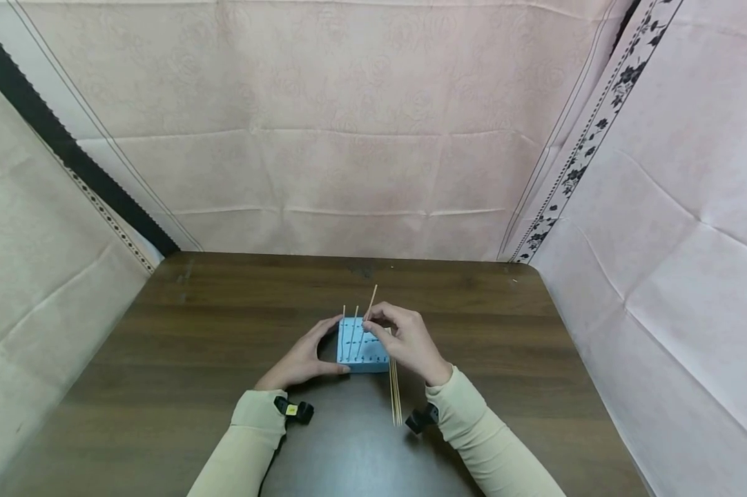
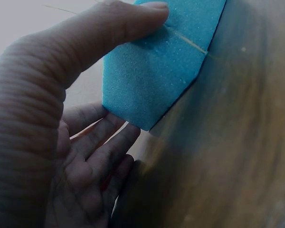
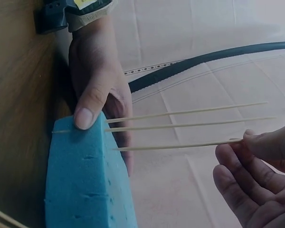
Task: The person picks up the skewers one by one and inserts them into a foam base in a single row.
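Observation:
A blue foam block [image 1: 362, 347] with rows of holes sits on the dark wooden table [image 1: 224, 331]. Two thin wooden sticks [image 1: 348, 324] stand upright in it. My left hand [image 1: 308, 355] grips the block's left side, thumb on the near edge [image 2: 133, 28] and fingers behind. My right hand [image 1: 404, 338] pinches a third stick [image 1: 370, 307] near its top; the stick leans and its lower end meets the block's top face [image 3: 88, 185]. In the right wrist view the three sticks [image 3: 190, 124] run side by side out of the foam.
A few loose sticks [image 1: 395, 393] lie on the table just right of the block, under my right wrist. Pink cloth walls [image 1: 348, 138] close in the table at the back and on both sides.

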